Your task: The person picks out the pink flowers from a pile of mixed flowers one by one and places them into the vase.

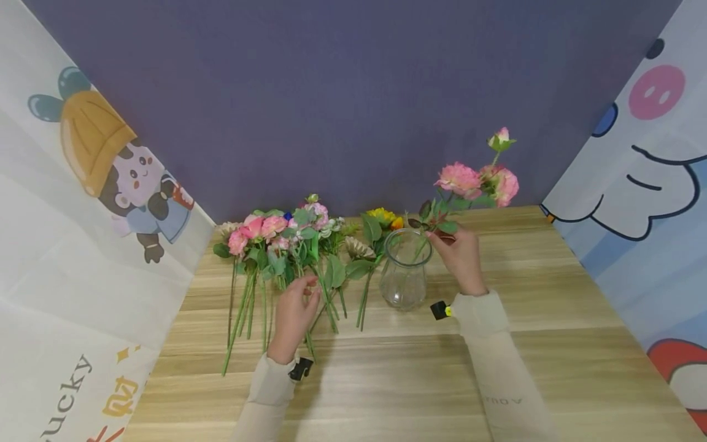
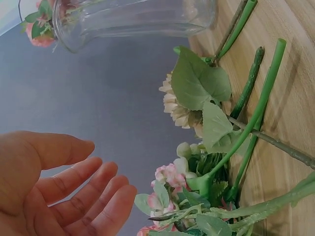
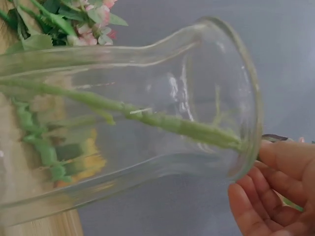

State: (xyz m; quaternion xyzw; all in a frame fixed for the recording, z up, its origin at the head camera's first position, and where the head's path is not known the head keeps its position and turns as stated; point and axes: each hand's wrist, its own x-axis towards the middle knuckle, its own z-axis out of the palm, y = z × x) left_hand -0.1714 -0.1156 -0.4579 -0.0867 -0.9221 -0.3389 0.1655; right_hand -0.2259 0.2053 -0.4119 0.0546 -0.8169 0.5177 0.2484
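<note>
Head view: a wood-grained desk [image 1: 381, 380], its far edge set against a dark blue-grey wall [image 1: 353, 110]. Beyond the desk's left edge is a white backdrop [image 1: 33, 245], printed with a cartoon figure in an orange hat and some lettering. Beyond the right edge, a second backdrop [image 1: 668, 184] shows a cartoon with a pink snout.

A clear glass vase [image 1: 403, 288] stands upright towards the far edge, slightly right of its middle. Right hand [image 1: 461, 261] is beside the vase's rim; its grip pinches the stem of a pink flower spray [image 1: 464, 180]. The right wrist view finds that stem running through the mouth into the glass; whether its lower end meets the base cannot be determined.

Loose flowers [image 1: 273, 227], mostly pink, lie by the far left corner, heads towards the far edge, stems towards the near edge. A yellow flower [image 1: 382, 215] lies between these and the vase. Left hand [image 1: 293, 316] is over the loose stems, its grip loosely spread, thumb apart from the fingertips.
</note>
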